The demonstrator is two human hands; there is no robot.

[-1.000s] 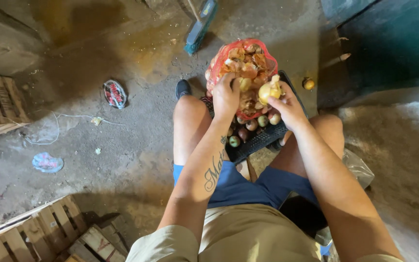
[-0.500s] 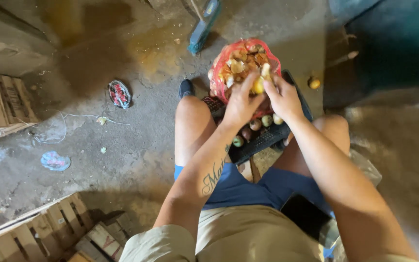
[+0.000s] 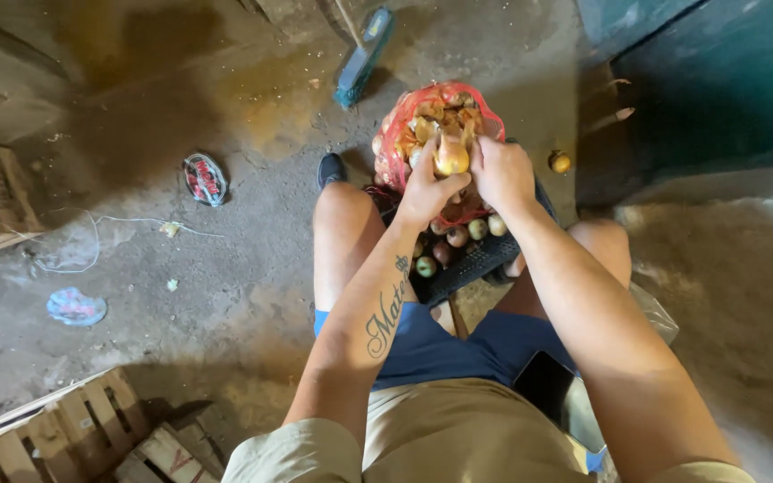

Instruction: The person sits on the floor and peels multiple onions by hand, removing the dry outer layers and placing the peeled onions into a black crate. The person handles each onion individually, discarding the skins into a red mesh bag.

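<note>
My left hand [image 3: 428, 186] and right hand [image 3: 499, 174] pinch one yellow onion [image 3: 451, 157] at the mouth of the red mesh sack [image 3: 395, 134] | black crate [image 3: 471, 259] of small onions just below sack, between my knees | loose onion [image 3: 560, 162] right of sack | blue brush [image 3: 361, 55] above-left of sack

The net bag [image 3: 422, 125] is sitting at twelve o'clock, beyond the crate [image 3: 467, 259] between the knees; a lone onion [image 3: 560, 162] is lying at two o'clock, wooden crates [image 3: 73, 438] at eight.

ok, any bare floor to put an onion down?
Free: concrete between the left knee and the crushed can; also right of the stray onion. Crowded: black crate and red mesh sack, where left hand and right hand work.
</note>
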